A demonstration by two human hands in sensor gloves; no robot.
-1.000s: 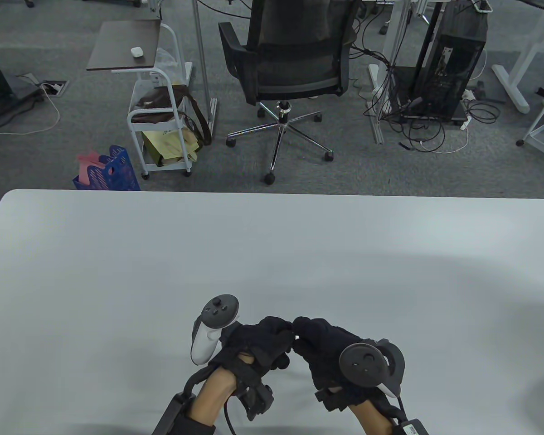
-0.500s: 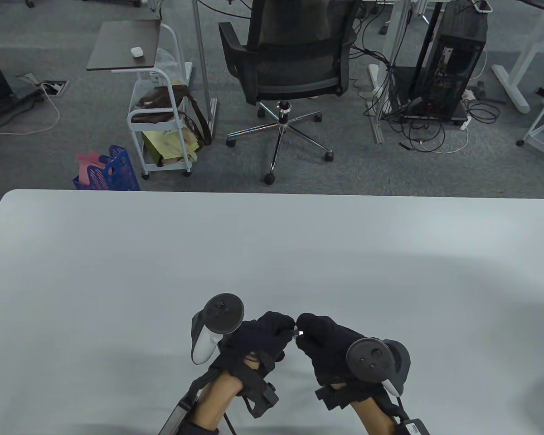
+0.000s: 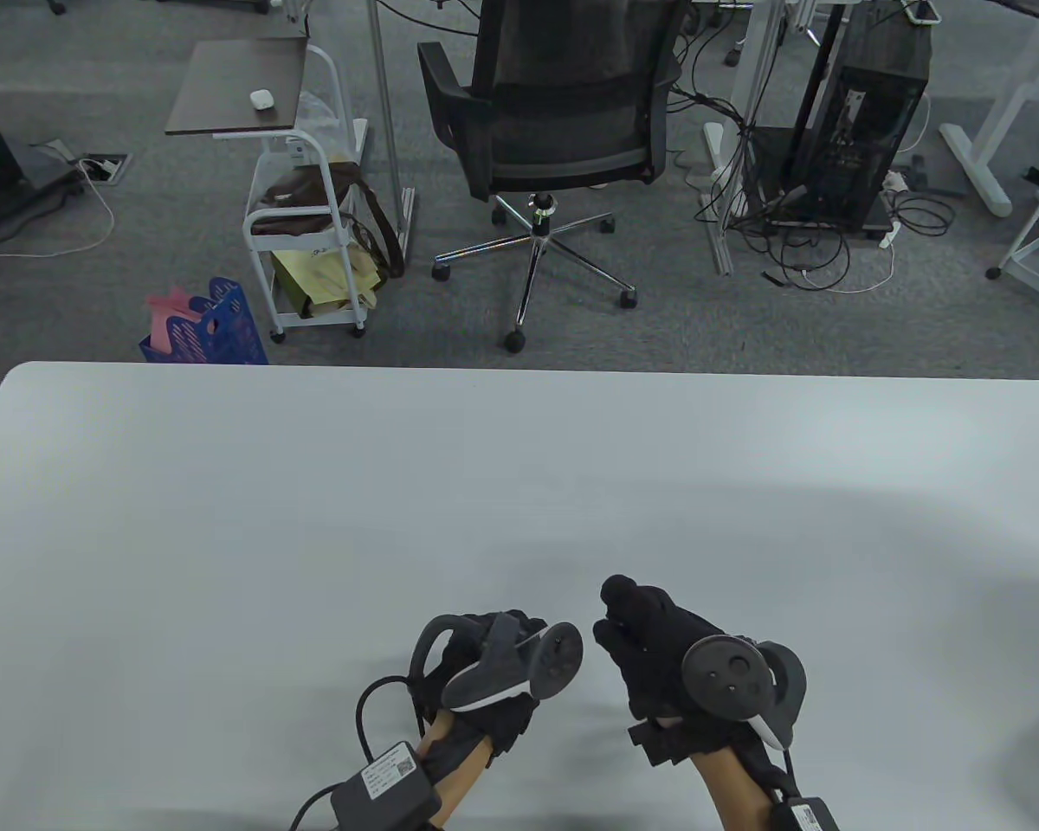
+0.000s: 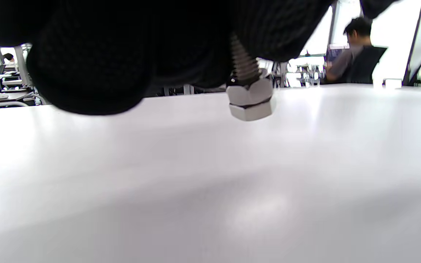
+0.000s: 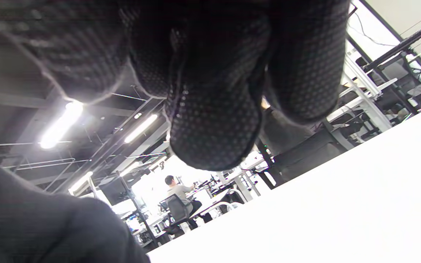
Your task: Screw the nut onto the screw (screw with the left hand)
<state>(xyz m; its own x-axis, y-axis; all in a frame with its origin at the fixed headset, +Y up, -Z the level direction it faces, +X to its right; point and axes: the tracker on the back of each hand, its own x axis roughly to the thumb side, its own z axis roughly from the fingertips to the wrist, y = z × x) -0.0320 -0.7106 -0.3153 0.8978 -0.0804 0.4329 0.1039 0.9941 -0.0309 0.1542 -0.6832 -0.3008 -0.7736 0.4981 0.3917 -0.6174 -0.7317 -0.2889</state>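
Black gloves cover both hands low over the white table [image 3: 519, 485], near its 6 o'clock edge. The left hand [image 3: 485, 684] is rolled over, its tracker [image 3: 519, 665] pointing toward 3 o'clock, and its fingers [image 4: 93, 69] are curled around a steel screw [image 4: 245, 65]. The screw stands almost upright: the threaded shank goes up into the glove, the hexagonal head hangs just above the table, and a hex nut [image 4: 250, 92] sits tight against that head. The right hand [image 3: 658, 645] is apart from the left at 3 o'clock, its fingers [image 5: 214, 120] curled, holding nothing visible.
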